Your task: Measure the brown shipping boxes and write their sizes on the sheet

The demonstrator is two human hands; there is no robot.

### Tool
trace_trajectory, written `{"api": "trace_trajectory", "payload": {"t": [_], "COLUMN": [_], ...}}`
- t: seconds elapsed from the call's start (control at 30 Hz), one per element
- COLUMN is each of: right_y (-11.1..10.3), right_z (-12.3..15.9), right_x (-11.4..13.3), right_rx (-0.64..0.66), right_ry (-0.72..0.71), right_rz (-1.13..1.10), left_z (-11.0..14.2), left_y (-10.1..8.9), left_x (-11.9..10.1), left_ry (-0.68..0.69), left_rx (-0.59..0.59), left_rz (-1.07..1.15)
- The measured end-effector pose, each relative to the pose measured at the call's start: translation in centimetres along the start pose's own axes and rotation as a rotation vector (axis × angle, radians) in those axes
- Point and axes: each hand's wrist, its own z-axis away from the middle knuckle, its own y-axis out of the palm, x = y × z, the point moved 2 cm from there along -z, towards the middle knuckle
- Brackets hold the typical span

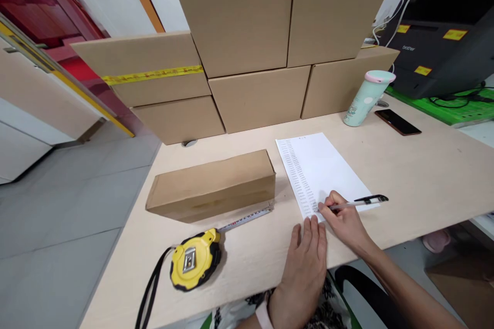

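Observation:
My right hand [343, 221] grips a pen [358, 202] with a black cap on its far end, its tip at the lower left part of a white paper sheet [332, 164]. Small columns of text run down the sheet's left side. My left hand [306, 254] lies flat, fingers stretched, across the sheet's near edge and the table. To its left rests a yellow and black tape measure [195, 259], its blade [247, 218] pulled out along the near side of a long brown cardboard box [216, 185].
Large cardboard boxes [262, 97] are stacked along the table's back. A mint tumbler [368, 98] and a phone [398, 122] stand and lie at the right. Beyond them sits a black printer [440, 51] on a green surface [443, 108]. A person's head shows behind the boxes.

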Motion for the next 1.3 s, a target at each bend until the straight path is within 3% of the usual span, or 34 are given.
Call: {"api": "trace_trajectory", "payload": {"t": [0.83,1.3], "right_y": [-0.13,-0.29], "right_z": [-0.03,-0.03], "right_x": [-0.45,-0.54], "right_rx": [-0.044,0.011], "right_ry": [-0.004,0.004], "right_rz": [-0.033,-0.010], "left_z": [-0.32,-0.21], "left_y": [-0.07,-0.01], "left_x": [0.11,0.07], "left_ry": [-0.008,-0.019], "left_rx": [-0.084,-0.116], "left_rz": [-0.019,-0.026]}}
